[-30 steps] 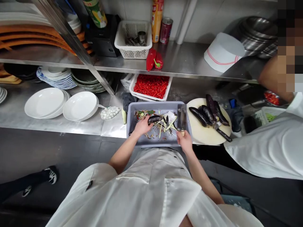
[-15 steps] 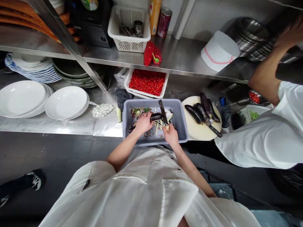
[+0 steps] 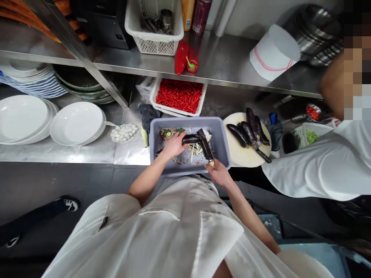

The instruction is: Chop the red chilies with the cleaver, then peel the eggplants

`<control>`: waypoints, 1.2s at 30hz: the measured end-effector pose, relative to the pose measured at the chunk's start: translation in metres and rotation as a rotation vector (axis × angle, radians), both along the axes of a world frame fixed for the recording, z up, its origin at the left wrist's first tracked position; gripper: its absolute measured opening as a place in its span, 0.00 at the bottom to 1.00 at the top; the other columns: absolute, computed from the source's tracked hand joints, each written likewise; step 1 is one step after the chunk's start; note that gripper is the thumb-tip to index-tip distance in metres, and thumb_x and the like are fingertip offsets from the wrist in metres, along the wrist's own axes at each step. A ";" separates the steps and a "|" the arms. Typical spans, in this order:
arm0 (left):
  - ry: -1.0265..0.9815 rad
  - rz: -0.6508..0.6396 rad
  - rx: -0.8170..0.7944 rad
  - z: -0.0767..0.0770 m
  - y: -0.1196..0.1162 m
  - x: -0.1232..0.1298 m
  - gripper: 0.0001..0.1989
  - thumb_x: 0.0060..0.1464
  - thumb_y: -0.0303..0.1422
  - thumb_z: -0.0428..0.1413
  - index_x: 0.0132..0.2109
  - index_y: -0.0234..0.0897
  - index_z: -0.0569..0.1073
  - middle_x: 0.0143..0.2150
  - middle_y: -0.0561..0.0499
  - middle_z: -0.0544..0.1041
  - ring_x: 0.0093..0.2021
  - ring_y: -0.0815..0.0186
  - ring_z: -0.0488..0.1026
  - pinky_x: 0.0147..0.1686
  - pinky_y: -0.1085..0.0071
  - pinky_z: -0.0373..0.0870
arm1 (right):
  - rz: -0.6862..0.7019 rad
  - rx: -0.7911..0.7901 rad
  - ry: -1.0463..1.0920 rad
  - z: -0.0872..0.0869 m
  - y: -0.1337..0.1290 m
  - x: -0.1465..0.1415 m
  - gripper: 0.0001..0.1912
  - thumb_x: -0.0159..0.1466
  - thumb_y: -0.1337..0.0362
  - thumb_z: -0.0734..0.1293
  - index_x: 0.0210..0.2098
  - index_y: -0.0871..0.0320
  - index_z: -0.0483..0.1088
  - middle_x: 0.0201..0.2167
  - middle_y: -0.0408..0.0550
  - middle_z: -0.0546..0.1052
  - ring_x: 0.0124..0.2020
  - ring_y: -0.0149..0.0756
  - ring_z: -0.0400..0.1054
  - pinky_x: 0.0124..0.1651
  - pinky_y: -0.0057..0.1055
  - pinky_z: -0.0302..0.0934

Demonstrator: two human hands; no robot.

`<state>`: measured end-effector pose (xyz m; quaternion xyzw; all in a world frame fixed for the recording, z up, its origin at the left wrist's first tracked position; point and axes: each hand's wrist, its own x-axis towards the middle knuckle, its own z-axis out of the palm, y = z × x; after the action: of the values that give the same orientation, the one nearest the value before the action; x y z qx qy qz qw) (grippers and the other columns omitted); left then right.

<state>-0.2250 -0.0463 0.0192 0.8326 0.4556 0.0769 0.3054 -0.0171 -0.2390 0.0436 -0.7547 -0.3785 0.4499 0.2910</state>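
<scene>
Inside the grey-blue plastic bin, my left hand is closed around a dark purple eggplant. My right hand grips the light wooden handle of a knife with a dark blade. The blade's far end meets the eggplant's right end; whether it is cutting in cannot be made out. Pale peelings, green scraps and bits of chili lie on the bin floor. Part of another dark eggplant shows left of my left hand.
Several eggplants and a black-handled knife lie on a round board. Behind the bin stands a tray of red chilies. White plates and garlic are left. A co-worker's white sleeve is close on the right.
My right hand and the knife have moved right and toward me, and the blade has tilted. My left hand still holds the eggplant. The co-worker's arm has shifted.
</scene>
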 end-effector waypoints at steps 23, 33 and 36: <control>0.134 -0.089 0.119 0.032 -0.018 0.031 0.25 0.68 0.35 0.63 0.68 0.42 0.71 0.63 0.37 0.73 0.67 0.44 0.71 0.70 0.51 0.69 | 0.008 -0.083 0.057 -0.006 0.037 0.030 0.13 0.64 0.53 0.72 0.37 0.49 0.65 0.18 0.37 0.70 0.17 0.36 0.64 0.25 0.33 0.56; 0.253 0.005 0.125 0.024 -0.031 0.032 0.24 0.69 0.39 0.61 0.69 0.42 0.72 0.63 0.35 0.73 0.67 0.42 0.70 0.66 0.49 0.73 | 0.083 -0.130 0.220 -0.015 0.025 0.033 0.15 0.64 0.51 0.73 0.35 0.49 0.64 0.16 0.37 0.69 0.14 0.38 0.63 0.22 0.34 0.55; 0.198 -0.041 0.123 0.034 -0.036 0.045 0.23 0.69 0.37 0.61 0.69 0.43 0.73 0.63 0.37 0.73 0.68 0.44 0.70 0.69 0.51 0.70 | 0.047 -0.087 0.151 -0.025 0.039 0.036 0.10 0.65 0.55 0.70 0.38 0.50 0.66 0.18 0.38 0.71 0.17 0.40 0.66 0.26 0.35 0.58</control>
<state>-0.1795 -0.0825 0.0527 0.8624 0.4609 0.0159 0.2086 0.0187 -0.1996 0.0189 -0.7216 -0.3532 0.5282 0.2750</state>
